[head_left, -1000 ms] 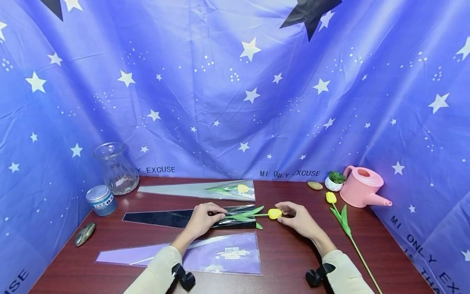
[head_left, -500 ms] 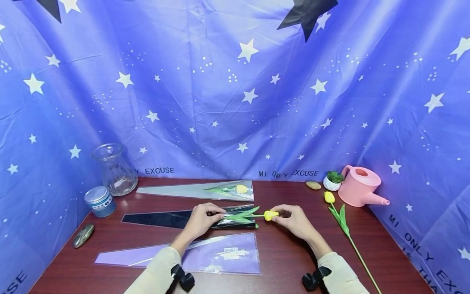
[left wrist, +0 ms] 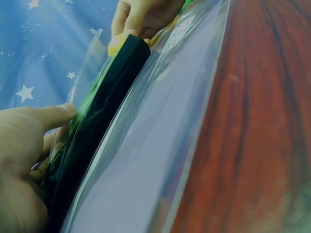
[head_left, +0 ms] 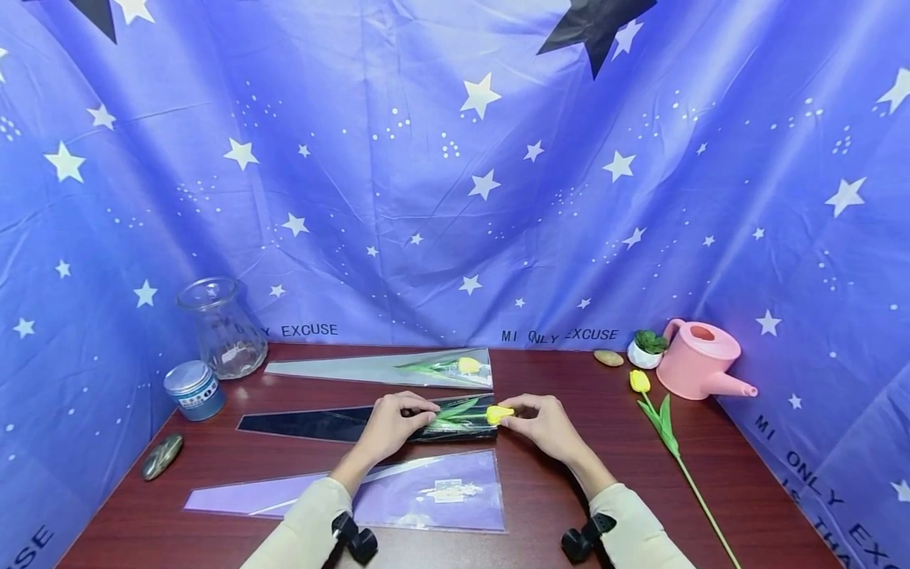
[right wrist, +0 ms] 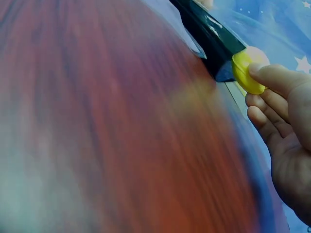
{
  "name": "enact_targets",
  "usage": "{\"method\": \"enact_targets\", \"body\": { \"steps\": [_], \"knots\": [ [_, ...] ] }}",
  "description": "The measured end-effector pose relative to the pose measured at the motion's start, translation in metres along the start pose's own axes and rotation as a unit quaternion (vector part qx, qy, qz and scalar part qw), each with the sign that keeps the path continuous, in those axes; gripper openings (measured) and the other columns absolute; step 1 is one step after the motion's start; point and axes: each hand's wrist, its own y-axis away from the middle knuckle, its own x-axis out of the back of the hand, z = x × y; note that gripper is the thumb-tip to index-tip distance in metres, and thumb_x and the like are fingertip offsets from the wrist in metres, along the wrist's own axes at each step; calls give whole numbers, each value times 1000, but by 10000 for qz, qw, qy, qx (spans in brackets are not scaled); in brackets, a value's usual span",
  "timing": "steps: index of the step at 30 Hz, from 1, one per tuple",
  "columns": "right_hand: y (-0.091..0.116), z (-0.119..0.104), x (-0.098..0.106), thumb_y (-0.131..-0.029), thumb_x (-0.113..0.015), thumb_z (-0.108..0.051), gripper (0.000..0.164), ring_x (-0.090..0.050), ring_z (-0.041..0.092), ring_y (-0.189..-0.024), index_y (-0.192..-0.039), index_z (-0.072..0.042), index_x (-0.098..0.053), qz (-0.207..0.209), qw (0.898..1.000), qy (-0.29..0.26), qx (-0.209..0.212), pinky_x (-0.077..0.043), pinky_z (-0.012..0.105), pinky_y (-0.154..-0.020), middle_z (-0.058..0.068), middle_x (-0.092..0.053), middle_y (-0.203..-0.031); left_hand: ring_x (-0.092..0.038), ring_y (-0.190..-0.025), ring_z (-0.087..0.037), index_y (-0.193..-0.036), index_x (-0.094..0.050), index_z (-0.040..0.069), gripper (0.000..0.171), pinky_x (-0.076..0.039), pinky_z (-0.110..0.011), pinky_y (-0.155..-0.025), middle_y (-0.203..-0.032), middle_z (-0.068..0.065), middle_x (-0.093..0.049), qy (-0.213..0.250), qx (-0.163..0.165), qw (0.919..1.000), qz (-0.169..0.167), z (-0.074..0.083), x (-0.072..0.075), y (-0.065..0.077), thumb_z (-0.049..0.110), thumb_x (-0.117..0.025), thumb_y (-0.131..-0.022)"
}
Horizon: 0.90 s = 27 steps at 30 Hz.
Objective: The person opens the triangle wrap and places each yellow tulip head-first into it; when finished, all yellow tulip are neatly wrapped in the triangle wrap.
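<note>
A black flower sleeve (head_left: 313, 423) with a clear front lies across the middle of the table. Inside it are the green leaves and stem of a yellow tulip (head_left: 498, 415), whose bloom sits right at the sleeve's wide right-hand mouth. My right hand (head_left: 543, 427) pinches the bloom between thumb and fingers, as the right wrist view also shows with the yellow bloom (right wrist: 250, 70). My left hand (head_left: 391, 423) grips the sleeve near its middle, thumb on the clear front and fingers behind the edge in the left wrist view.
Behind lies a white sleeve (head_left: 341, 368) with a tulip inside; in front, a purple sleeve (head_left: 398, 499). At left stand a glass vase (head_left: 231, 340), a blue jar (head_left: 195, 391) and a stone (head_left: 163, 457). At right are another tulip (head_left: 664, 427), a potted succulent (head_left: 645, 352) and a pink watering can (head_left: 700, 363).
My right hand has moved left with the tulip, sliding its leaves and stem deeper into the black sleeve until the bloom is at the mouth. My left hand has stayed in place.
</note>
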Motion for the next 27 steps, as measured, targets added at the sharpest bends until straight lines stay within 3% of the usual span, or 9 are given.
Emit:
{"method": "enact_targets", "body": {
  "steps": [10, 18, 23, 27],
  "knots": [
    [-9, -5, -15, -85, -85, -14, 26, -71, 7, -89, -110, -7, -81, -314, 9987, -394, 102, -57, 20, -76, 14, -79, -105, -65, -83, -3, -100, -84, 29, 11, -51, -21, -72, -101, 12, -77, 151, 37, 9999, -26, 2, 1, 1, 23, -80, -92],
    [-21, 0, -20, -84, -87, -27, 22, -71, 8, -104, -105, -21, -84, -555, 9983, 58, 175, -55, 22, -89, 0, -81, -103, -60, -75, -4, -101, -85, 24, 11, -49, -21, -67, -101, 10, -77, 90, 55, 9999, -77, 3, 2, 0, 22, -79, -92],
    [-27, 3, -23, -83, -87, -25, 21, -72, 8, -100, -103, -19, -84, -591, 9980, 77, 200, -55, 22, -86, 1, -81, -101, -61, -74, -4, -102, -85, 23, 12, -49, -21, -65, -100, 9, -77, 34, 10, 10000, -78, 3, 1, -2, 20, -79, -92],
    [-31, 3, -23, -84, -86, -23, 21, -71, 7, -101, -104, -17, -84, -605, 9980, -44, 173, -55, 21, -87, 2, -81, -103, -68, -86, -7, -101, -85, 24, 12, -52, -22, -72, -99, 11, -77, -61, -74, 10000, -12, 3, 0, -6, 21, -80, -91]
  ]
}}
